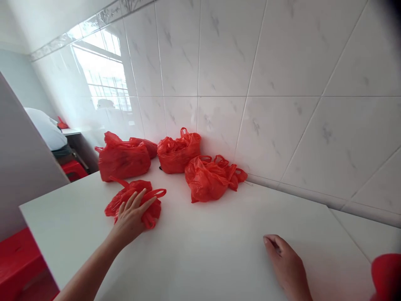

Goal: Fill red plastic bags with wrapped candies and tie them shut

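Note:
My left hand (131, 215) lies flat, fingers stretched out, on top of a small crumpled red plastic bag (150, 211) near the left of the white table (203, 246). My right hand (286, 263) rests on the bare tabletop at the lower right, fingers curled under, nothing visible in it. Behind the small bag stand three fuller red bags: one at the left (123, 159), one in the middle (178, 151) against the wall, one at the right (211, 177) with its handles loose.
A white tiled wall (282, 83) runs along the table's far edge. A red stool (73, 169) and other red furniture (19, 259) sit beyond the table's left edge. Something red (387, 274) shows at the lower right corner.

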The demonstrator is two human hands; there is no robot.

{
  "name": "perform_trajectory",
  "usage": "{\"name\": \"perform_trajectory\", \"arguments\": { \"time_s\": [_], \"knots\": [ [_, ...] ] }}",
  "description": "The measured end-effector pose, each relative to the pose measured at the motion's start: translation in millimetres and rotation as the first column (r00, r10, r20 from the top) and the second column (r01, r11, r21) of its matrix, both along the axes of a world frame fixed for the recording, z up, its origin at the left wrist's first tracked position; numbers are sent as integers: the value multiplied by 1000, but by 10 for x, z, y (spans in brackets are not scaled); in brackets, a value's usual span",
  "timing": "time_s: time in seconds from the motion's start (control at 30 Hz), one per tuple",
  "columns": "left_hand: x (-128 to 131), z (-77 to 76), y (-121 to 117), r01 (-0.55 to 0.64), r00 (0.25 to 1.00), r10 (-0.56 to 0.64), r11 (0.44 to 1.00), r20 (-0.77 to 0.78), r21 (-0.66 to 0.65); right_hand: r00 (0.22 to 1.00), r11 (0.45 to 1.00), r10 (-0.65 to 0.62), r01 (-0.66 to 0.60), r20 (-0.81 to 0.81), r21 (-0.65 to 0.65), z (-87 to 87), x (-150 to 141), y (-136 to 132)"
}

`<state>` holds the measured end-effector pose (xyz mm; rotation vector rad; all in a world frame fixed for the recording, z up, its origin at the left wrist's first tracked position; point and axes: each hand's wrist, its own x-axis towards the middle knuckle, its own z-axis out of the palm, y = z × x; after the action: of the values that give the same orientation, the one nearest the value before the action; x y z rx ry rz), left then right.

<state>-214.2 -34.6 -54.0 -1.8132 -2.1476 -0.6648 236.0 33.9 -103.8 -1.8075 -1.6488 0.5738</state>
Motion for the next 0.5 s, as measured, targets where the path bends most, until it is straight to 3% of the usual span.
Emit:
{"name": "perform_trajectory", "arguments": {
  "time_s": [0.07, 0.17, 0.23, 0.33, 0.5],
  "knots": [
    [5, -87, 10, -55, 996, 49, 996, -78, -72, 995, 990, 30, -42, 92, 134, 5, -143, 148],
    [91, -51, 78, -55, 990, 48, 997, -133, -52, 977, 958, 52, -108, 207, 267, 37, -443, 423],
    [244, 32, 156, 63, 988, -59, 998, -145, 25, 977, 953, 34, -96, 213, 288, 64, -658, 632],
    [619, 125, 325, 300, 947, -283, 948, -153, 104, 982, 950, 0, -59, 187, 308, 102, -925, 945],
    [1390, 126, 767, 569, 811, -555, 822, -186, 22, 987, 935, 18, -72, 158, 346, 137, -1091, 1332]
  ]
}}
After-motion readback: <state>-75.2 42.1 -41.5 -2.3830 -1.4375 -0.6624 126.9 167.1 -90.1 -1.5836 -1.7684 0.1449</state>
